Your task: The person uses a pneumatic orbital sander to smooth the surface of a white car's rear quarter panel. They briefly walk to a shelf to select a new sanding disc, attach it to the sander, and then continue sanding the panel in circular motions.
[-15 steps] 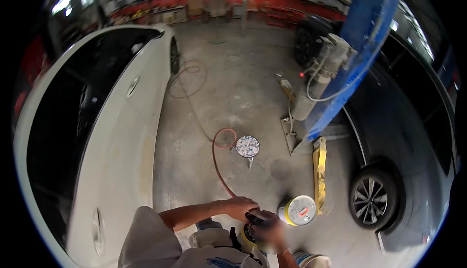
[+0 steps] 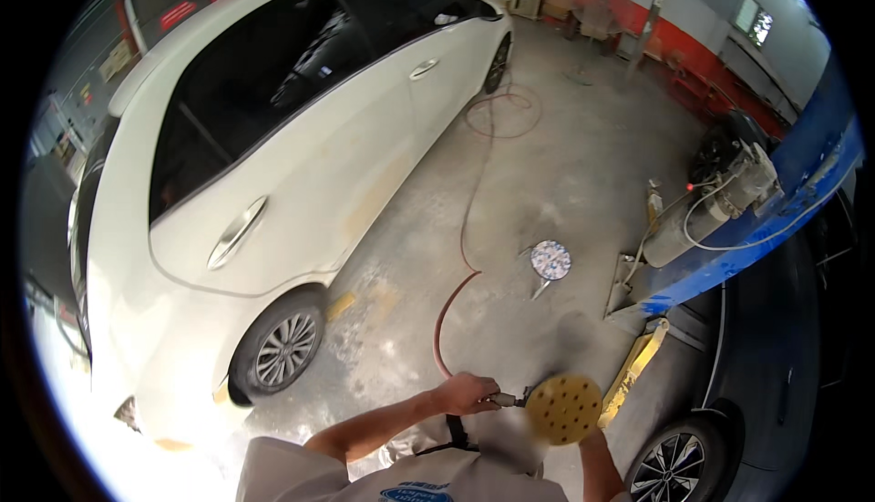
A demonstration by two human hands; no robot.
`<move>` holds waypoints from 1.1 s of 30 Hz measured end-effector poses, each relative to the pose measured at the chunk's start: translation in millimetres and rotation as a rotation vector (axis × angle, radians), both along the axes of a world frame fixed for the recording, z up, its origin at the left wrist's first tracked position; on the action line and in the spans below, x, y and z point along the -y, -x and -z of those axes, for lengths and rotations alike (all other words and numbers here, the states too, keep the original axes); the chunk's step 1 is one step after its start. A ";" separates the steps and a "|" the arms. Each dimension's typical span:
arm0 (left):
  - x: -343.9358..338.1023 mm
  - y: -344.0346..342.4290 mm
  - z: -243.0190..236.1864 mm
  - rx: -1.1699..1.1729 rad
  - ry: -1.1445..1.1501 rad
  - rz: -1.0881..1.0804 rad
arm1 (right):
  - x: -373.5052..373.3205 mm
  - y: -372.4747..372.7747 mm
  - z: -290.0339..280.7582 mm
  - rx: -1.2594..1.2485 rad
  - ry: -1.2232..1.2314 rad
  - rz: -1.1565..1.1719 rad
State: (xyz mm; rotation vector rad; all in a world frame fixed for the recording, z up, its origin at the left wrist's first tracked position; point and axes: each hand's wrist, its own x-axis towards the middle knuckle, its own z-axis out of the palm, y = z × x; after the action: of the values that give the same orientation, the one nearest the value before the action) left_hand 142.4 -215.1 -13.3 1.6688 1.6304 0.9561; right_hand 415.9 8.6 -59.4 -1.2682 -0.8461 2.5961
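Note:
An air sander shows its round yellow sanding disc (image 2: 564, 409), dotted with several holes and facing up toward me. My left hand (image 2: 467, 393) is closed around the hose end of the sander, beside its metal connector (image 2: 502, 400). From that hand a red air hose (image 2: 439, 324) runs forward over the floor. My right forearm (image 2: 598, 464) reaches up behind the disc. The disc covers the fingers of my right hand, so their grip is hidden.
A white car (image 2: 365, 160) stands at left, with dull patches low on its side. A small round stool (image 2: 550, 260) is ahead. On the right are a blue lift post (image 2: 775, 228), a yellow lift arm (image 2: 635, 367) and a dark car (image 2: 766, 383).
My view has swung left, bringing the white car's rear wheel into sight. The sander has been turned so its yellow disc faces up; the lidded bucket has left view.

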 end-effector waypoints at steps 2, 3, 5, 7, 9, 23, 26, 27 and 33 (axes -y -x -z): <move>35.9 -32.4 11.4 0.039 -0.061 -0.153 | 1.6 1.0 3.0 0.006 -0.050 -0.181; 53.9 -50.1 11.3 0.057 -0.032 -0.222 | 0.7 8.0 -1.5 -0.032 -0.041 -0.389; 89.4 -81.8 3.3 0.149 0.088 -0.384 | 18.7 19.9 -16.1 -0.007 -0.004 -0.581; 129.1 -107.5 4.1 0.174 0.206 -0.537 | 59.9 41.1 -36.4 0.106 0.007 -0.587; 160.8 -137.9 -10.0 0.246 0.327 -0.718 | 110.0 55.4 -63.4 0.058 -0.302 -0.686; 308.1 -267.7 -49.2 0.577 0.500 -1.287 | 226.9 54.3 -71.7 -0.811 -1.313 -1.321; 291.5 -255.2 -54.1 0.678 0.487 -1.242 | 210.8 56.3 -85.8 -0.872 -1.431 -1.265; 281.8 -247.6 -56.1 0.697 0.469 -1.198 | 201.2 56.5 -90.9 -0.888 -1.500 -1.254; 244.9 -216.7 -46.8 0.805 0.469 -0.967 | 145.6 54.6 -125.4 -0.997 -1.754 -1.039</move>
State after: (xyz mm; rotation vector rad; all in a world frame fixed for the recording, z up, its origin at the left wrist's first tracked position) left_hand 359.1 -459.9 33.5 0.0412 1.8086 1.2912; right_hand 361.3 -137.0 66.0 0.9802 -2.6060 1.0842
